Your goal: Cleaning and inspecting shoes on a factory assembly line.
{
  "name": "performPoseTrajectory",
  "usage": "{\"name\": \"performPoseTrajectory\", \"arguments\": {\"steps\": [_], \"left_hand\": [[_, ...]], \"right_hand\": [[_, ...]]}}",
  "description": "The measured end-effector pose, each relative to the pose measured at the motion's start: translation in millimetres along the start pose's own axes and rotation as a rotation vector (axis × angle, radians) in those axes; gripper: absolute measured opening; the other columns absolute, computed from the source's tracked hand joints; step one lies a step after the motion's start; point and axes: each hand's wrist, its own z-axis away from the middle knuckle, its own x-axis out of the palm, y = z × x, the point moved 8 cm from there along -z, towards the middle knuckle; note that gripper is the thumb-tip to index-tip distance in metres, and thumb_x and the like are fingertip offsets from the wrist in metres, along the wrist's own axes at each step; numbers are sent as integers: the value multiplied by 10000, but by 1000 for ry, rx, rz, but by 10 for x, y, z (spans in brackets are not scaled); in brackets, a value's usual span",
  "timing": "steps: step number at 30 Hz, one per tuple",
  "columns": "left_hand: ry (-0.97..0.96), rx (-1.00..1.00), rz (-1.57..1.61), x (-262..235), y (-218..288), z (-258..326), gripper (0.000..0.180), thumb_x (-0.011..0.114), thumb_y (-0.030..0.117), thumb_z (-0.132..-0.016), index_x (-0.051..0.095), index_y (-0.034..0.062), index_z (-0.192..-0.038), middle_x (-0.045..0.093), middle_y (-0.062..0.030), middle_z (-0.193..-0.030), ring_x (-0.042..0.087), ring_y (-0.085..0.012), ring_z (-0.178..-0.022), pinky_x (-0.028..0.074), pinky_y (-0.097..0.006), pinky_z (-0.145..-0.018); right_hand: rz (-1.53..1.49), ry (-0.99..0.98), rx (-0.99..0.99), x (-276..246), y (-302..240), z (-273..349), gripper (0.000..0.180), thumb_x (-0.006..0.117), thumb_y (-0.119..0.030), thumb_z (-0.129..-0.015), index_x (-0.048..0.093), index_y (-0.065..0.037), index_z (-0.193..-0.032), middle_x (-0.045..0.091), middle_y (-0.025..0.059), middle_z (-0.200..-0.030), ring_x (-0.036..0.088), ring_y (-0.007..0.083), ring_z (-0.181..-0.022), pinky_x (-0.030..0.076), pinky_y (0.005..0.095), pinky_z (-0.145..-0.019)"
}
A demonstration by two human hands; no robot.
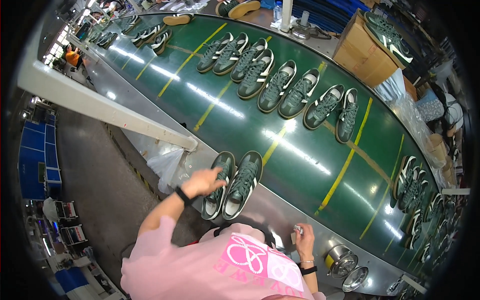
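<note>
A pair of dark green sneakers with white stripes and gum soles rests at the near edge of the green conveyor belt (316,140), toes pointing away from me. Over the left sneaker (223,162), at its laces, is my left hand (202,183); its fingers are apart and reach onto the upper. Beside it stands the right sneaker (246,175), touched by neither hand. My right hand (304,239) is bent closed around a small crumpled white wad (298,229), above the metal edge; what the wad is made of I cannot make out.
More matching sneakers (276,86) stand in a row across the belt, others at both ends. A cardboard box (361,52) with shoes on top is at the far side. Round metal tins (342,261) sit near my right forearm. A white post (115,112) slants at left.
</note>
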Motion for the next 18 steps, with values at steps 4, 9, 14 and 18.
{"name": "performPoseTrajectory", "arguments": {"steps": [4, 9, 14, 18], "left_hand": [[-167, -79, -22, 794, 169, 685, 921, 625, 518, -900, 76, 214, -1573, 693, -264, -1037, 667, -457, -972, 501, -542, -872], [109, -1, 447, 1174, 152, 571, 977, 707, 561, -797, 152, 312, -1561, 676, -266, -1073, 626, -468, -1052, 472, -497, -947], [386, -141, 387, 1246, 174, 452, 684, 697, 404, -788, 455, 249, -1409, 696, -228, -897, 663, -456, -885, 512, -534, -817], [550, -125, 290, 1133, -1, 492, 518, 670, 257, -768, 576, 204, -1275, 690, -201, -816, 668, -434, -799, 517, -549, -733]], "right_hand": [[139, 62, 27, -99, 326, 332, 213, 687, -30, -820, 642, -37, -1028, 623, 169, -1016, 618, 377, -915, 518, 421, -795], [485, 55, -217, -52, -129, 228, 262, 713, -145, -819, 653, -73, -1063, 628, 139, -1079, 590, 340, -1036, 444, 425, -929], [244, -103, -282, -5, -330, -417, 295, 718, -116, -811, 660, -77, -1098, 635, 138, -1125, 581, 337, -1080, 439, 431, -947], [265, -162, -414, -20, -781, -913, 253, 701, -79, -822, 668, -68, -1073, 649, 145, -1081, 617, 328, -1009, 480, 415, -892]]}}
